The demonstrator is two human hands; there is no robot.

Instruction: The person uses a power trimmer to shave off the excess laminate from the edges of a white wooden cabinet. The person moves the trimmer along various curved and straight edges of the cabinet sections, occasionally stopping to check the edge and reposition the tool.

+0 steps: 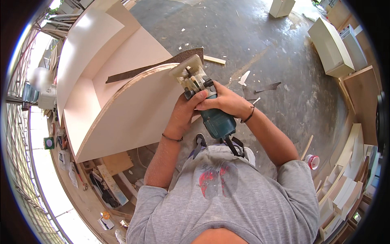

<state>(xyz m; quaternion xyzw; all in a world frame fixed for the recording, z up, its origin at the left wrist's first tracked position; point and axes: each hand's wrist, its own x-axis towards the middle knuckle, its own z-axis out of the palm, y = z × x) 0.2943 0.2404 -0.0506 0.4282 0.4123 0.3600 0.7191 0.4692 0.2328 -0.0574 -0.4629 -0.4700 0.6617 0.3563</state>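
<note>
**Two hands on a trimmer at the curved edge**

Both hands are closed around one teal-bodied trim router, seen from the head camera. The left hand wraps the upper body from the person's left, fingers curled tight; the right hand clamps over it from the other side, thumb across the top. The tool's pale, clear base sits on the curved rim of a large cream panel standing on its edge, right where a dark strip of edge material runs along the arc.

To do this pass well, I judge the base must stay flat on the rim and follow the curve at a steady pace, with both wrists locked so the tool does not tip off the narrow edge. The cord trails toward the body and is best kept clear of the cutter's path.

The panel is smooth and matt, with a layered, ply-like line showing along its bent edge. A second cream sheet bends behind it. The concrete floor is grey, blotchy and strewn with pale chips and offcuts. White boxy cabinets stand at the right, and stacked boards lean lower down near a small red-and-white roll.
</note>
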